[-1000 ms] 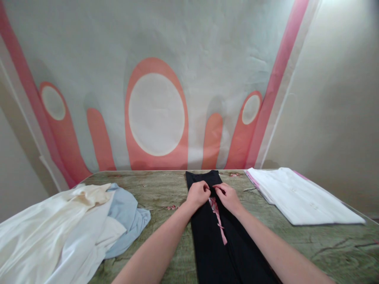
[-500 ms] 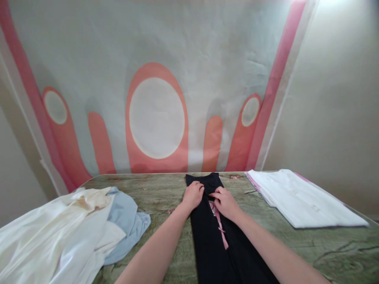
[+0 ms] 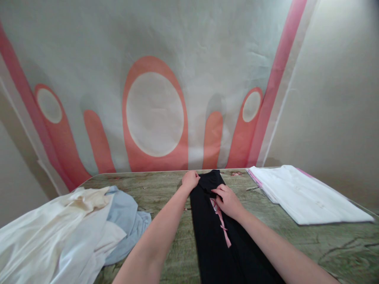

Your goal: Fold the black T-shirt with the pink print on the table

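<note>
A black garment [image 3: 211,240], folded into a long strip, runs from the table's far edge toward me. Part of a pink print [image 3: 224,228] shows between its folded sides. At the far left corner of the cloth, my left hand [image 3: 190,180] is closed, pinching the edge between thumb and fingers. My right hand [image 3: 229,202] rests nearer, on the right side just above the print, its thumb and forefinger pinching a fold of the same black cloth. The far end between both hands looks rumpled and partly turned over.
Loose cream and white clothes [image 3: 59,236] lie heaped on the left, with a light blue-grey piece [image 3: 127,225] beside them. A flat stack of folded white clothing [image 3: 308,195] is on the right of the wood-patterned table [image 3: 166,189]. A printed backdrop [image 3: 237,51] stands behind.
My left hand has moved slightly away and up to the far left corner, pulling that corner inward. My right hand stays at nearly the same spot on the cloth.
</note>
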A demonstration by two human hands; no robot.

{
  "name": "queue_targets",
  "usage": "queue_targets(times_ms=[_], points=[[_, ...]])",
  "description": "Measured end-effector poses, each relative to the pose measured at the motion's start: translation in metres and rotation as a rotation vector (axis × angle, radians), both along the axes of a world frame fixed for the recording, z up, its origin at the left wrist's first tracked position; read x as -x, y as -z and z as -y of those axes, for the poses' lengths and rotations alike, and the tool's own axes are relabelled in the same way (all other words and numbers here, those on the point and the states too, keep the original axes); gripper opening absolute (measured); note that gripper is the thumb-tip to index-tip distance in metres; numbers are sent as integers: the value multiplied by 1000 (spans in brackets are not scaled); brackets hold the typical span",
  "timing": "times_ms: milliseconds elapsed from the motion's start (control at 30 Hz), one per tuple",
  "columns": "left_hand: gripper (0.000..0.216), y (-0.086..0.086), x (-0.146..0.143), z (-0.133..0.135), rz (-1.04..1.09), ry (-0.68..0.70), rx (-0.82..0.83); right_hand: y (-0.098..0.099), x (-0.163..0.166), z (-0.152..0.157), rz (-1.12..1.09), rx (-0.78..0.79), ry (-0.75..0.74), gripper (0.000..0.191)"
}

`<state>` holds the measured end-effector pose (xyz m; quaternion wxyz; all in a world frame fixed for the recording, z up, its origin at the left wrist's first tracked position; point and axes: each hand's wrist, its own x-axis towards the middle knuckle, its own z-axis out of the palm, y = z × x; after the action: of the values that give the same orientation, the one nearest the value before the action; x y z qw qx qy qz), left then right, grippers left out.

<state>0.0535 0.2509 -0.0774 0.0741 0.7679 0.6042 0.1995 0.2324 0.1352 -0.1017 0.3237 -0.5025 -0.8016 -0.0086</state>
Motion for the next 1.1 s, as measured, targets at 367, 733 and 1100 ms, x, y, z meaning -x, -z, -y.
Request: queue_targets(times_ms=[367,733,1100], points=[[14,-8,-3,1,-93,94,-64,-1,0,2,3,-18,-35,39],[41,7,-11,46,-208,501,-46,5,0,-3,61,82,-91,46],[51,9,5,49,-145,394,25,-10,-27,-22,-234,146,24,39]])
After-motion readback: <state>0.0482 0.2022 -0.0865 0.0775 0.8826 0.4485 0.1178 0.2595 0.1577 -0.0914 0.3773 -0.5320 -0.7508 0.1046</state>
